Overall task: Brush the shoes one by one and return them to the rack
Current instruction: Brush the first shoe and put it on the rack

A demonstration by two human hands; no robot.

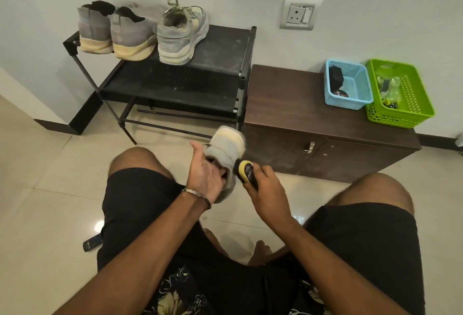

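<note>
A grey sneaker [225, 149] with a pale yellow toe is held up between my knees, toe pointing away. My left hand [205, 176] grips it, fingers tucked into its opening. My right hand [265, 184] holds a yellow and black shoe brush [246, 169], whose bristles touch the shoe's right side. On the top shelf of the black shoe rack [225, 46] stand two grey sock-style shoes [110, 31] at the left and one matching grey sneaker [180, 36] beside them, all heels toward me.
A low brown cabinet [300, 114] stands right of the rack, carrying a blue basket [350, 89] and a green basket [406, 96] with small items. A dark remote-like object [92, 242] lies on the tiled floor by my left leg. A wall socket [299, 13] is above.
</note>
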